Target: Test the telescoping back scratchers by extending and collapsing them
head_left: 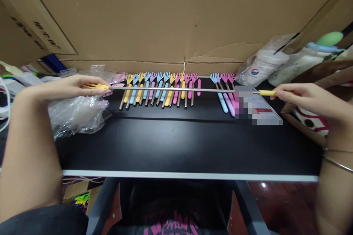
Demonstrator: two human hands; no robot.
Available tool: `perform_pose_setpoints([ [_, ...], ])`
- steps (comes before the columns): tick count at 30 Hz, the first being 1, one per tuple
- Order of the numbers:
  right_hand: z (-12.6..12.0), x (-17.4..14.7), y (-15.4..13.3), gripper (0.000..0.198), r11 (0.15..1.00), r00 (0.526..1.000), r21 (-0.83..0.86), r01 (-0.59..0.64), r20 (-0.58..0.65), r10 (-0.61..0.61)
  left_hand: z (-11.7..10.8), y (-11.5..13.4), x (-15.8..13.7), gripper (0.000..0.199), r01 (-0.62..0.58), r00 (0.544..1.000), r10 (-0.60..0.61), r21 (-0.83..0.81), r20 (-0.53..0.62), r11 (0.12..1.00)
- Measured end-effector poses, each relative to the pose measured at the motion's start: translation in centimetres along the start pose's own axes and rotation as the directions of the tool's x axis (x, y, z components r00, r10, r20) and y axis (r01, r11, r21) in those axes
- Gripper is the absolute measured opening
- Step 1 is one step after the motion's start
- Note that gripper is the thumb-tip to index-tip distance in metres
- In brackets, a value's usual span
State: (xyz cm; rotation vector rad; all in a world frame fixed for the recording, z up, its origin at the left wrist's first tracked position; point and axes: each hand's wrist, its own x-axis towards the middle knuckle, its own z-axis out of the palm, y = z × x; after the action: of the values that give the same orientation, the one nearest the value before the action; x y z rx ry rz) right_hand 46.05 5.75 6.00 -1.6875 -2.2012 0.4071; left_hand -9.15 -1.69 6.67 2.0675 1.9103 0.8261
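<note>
A yellow back scratcher with a telescopic metal rod is stretched out level across the view, above the black table. My left hand is closed around its yellow claw head. At the other end, my right hand grips the yellow handle. Behind the rod lies a row of back scratcher claw heads on metal rods in yellow, blue, purple and pink, with loose coloured handles among them. Farther right is a smaller group of back scratchers with handles fitted.
Clear plastic bags are heaped at the left. A lidded cup with a straw in a bag and a bottle stand back right. A phone-like flat item, partly blurred, lies below my right hand. Cardboard walls the back.
</note>
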Motion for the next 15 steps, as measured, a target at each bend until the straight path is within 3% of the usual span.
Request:
perform_pose_setpoints([
  [5, 0.0, -0.1, 0.3, 0.068, 0.997, 0.996, 0.031, -0.066, -0.053, 0.068, -1.1, -1.1, 1.1, 0.06, 0.032, 0.999, -0.032, -0.001, -0.015, 0.999],
  [10, 0.1, -1.0, 0.2, 0.052, 0.973, 0.972, 0.22, -0.062, -0.209, 0.109, -3.4, -5.1, 2.3, 0.066, 0.063, 0.989, -0.059, -0.024, 0.132, 0.998],
  [15, 0.8, -1.1, -1.7, 0.03, 0.902, 0.87, 0.424, 0.078, -0.471, 0.146, -3.4, -5.7, 2.4, 0.048, 0.127, 0.988, -0.11, -0.156, 0.109, 0.98],
])
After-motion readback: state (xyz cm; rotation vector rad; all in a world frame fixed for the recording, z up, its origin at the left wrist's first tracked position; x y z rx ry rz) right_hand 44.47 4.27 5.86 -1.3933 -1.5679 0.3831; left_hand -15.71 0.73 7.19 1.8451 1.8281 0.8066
